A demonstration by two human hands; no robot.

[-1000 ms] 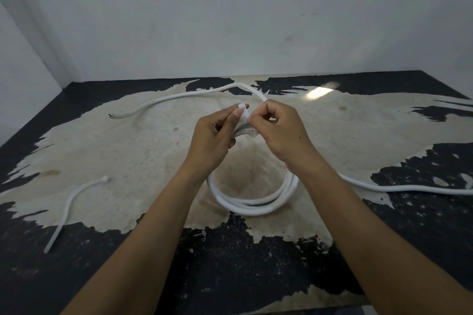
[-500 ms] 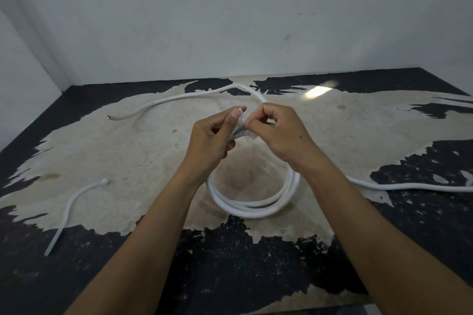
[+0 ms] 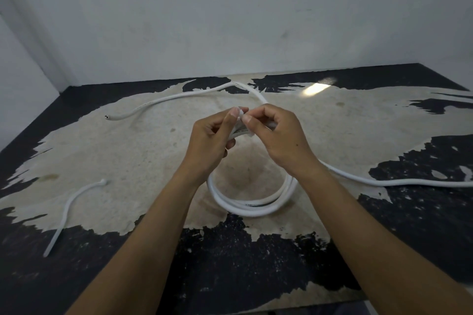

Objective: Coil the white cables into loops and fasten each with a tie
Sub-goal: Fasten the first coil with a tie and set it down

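On the worn black-and-beige bench [image 3: 128, 161], a short loose piece of white cable [image 3: 67, 208] lies at the near left, well apart from the coiled loop of round white plastic cable [image 3: 252, 206] resting in the middle. At the loop's far side, the left hand [image 3: 212, 143] and right hand [image 3: 281, 138] each pinch a small white tie [image 3: 240, 116] against the gathered strands. Beyond them the cable's free end [image 3: 163, 102] curves toward the far left.

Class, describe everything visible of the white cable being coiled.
The white cable is round, smooth and plastic-looking, with faint dark print. Several turns form a loop: its near side rests on the table, its far side is gripped by the left hand and right hand. Two loose lengths trail far left and right.
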